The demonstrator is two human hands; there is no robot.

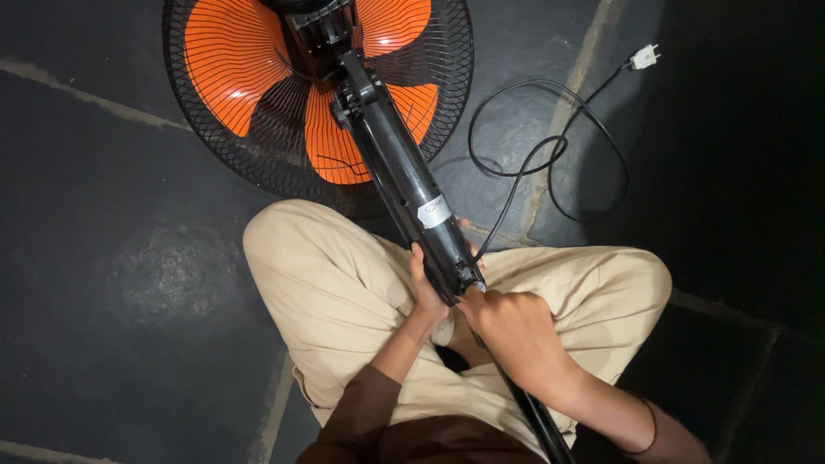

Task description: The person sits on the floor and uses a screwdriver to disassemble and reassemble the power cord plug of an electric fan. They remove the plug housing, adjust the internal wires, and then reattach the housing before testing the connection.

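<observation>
Both hands (481, 314) — fan column (404, 180) (between)

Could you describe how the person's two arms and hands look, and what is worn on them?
Both hands are bare, with no gloves or rings visible. The left hand comes from a forearm left bare by a dark brown sleeve pushed up near the elbow. The right hand also has a bare forearm; a thin dark band circles it just before the brown sleeve begins.
</observation>
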